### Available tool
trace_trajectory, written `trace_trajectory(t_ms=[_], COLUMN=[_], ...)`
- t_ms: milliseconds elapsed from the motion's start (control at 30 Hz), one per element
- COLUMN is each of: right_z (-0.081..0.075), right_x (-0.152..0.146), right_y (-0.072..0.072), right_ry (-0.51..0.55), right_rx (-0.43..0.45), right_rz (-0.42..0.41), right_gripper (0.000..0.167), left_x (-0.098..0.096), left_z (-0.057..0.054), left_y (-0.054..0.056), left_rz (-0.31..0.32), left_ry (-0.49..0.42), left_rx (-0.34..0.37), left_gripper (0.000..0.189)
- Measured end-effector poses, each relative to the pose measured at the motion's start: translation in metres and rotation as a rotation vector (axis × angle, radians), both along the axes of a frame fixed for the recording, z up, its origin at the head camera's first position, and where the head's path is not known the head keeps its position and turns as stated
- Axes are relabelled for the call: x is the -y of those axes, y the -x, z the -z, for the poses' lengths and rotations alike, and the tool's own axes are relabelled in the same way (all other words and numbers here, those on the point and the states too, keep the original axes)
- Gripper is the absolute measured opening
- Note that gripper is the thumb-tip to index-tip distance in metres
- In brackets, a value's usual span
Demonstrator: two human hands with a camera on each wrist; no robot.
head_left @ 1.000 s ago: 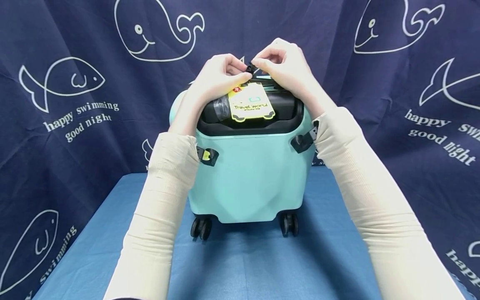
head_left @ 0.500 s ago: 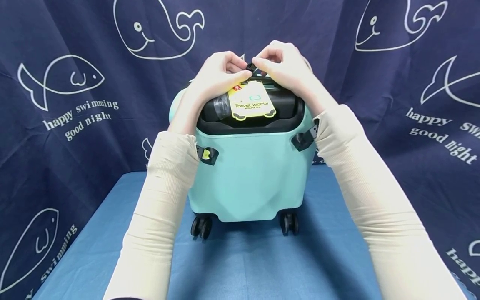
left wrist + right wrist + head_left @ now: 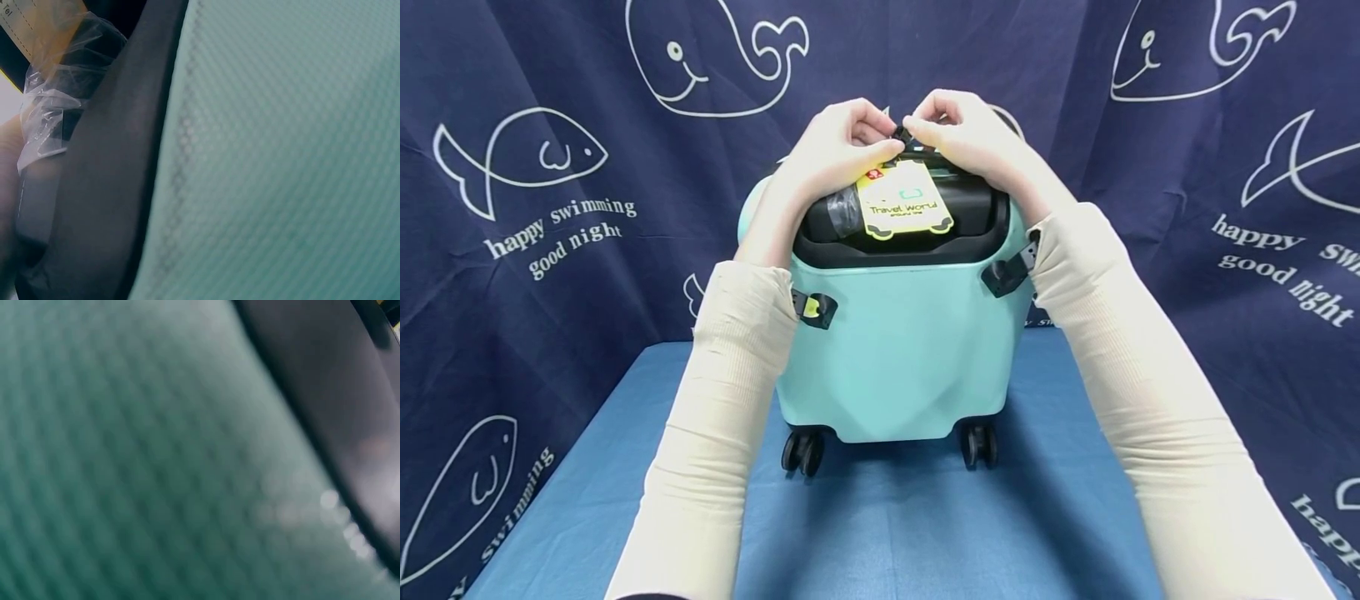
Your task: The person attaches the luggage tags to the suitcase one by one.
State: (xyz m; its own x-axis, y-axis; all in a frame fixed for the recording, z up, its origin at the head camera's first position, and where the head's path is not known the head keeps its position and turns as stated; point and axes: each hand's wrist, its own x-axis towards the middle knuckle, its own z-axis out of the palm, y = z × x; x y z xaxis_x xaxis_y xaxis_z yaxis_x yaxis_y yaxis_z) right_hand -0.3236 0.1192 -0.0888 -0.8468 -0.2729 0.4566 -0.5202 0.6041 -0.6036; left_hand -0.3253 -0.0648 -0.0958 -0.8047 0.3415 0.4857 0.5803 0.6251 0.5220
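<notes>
A mint-green suitcase [image 3: 895,358] stands upright, with a black recessed panel and a black handle [image 3: 966,208] near its top. A yellow luggage tag [image 3: 904,200] lettered "Travel world" hangs over that handle. Just above the tag, my left hand [image 3: 838,150] pinches a small black piece [image 3: 902,135] between thumb and fingers. From the other side, the right hand [image 3: 970,137] pinches the same piece with thumb and forefinger. Its exact shape is mostly hidden by the fingertips. The left wrist view shows clear plastic wrap [image 3: 53,106] on the handle; the right wrist view holds mostly blurred green shell [image 3: 144,462].
Black wheels [image 3: 802,454] carry the suitcase on a blue-covered table [image 3: 887,533]. Wrist cameras [image 3: 816,310] on both cuffs sit close to the shell. Behind hangs a navy curtain [image 3: 565,292] with white whale and fish drawings.
My right hand has dipped slightly, and a pale curved edge now shows behind it. The tag has shifted a little up and right. Both hands keep pinching the black piece.
</notes>
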Motion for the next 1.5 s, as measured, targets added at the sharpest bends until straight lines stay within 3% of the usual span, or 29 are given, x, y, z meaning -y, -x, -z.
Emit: trace_trajectory(t_ms=[167, 467, 767, 1233, 1500], right_z=[0.0003, 0.0018, 0.0022, 0.0029, 0.0006], right_x=[0.0007, 0.0011, 0.002, 0.0002, 0.0008], right_y=[-0.0001, 0.0003, -0.0011, -0.001, -0.0019], right_ry=[-0.019, -0.065, 0.019, -0.017, 0.024], right_rx=[0.031, -0.001, 0.022, 0.01, 0.002], right_rz=[-0.011, -0.001, -0.043, -0.01, -0.036], right_gripper=[0.022, 0.018, 0.023, 0.018, 0.016], left_x=[0.0007, -0.0004, 0.0003, -0.0004, 0.0002], left_z=[0.0018, 0.0014, 0.0012, 0.0015, 0.0003], left_y=[0.0, 0.0003, -0.0004, -0.0013, -0.0023], left_rz=[0.027, 0.014, -0.02, 0.01, 0.007], left_ry=[-0.008, -0.009, -0.006, -0.011, -0.018], left_rx=[-0.024, 0.012, 0.027, 0.02, 0.025], left_gripper=[0.031, 0.032, 0.034, 0.033, 0.033])
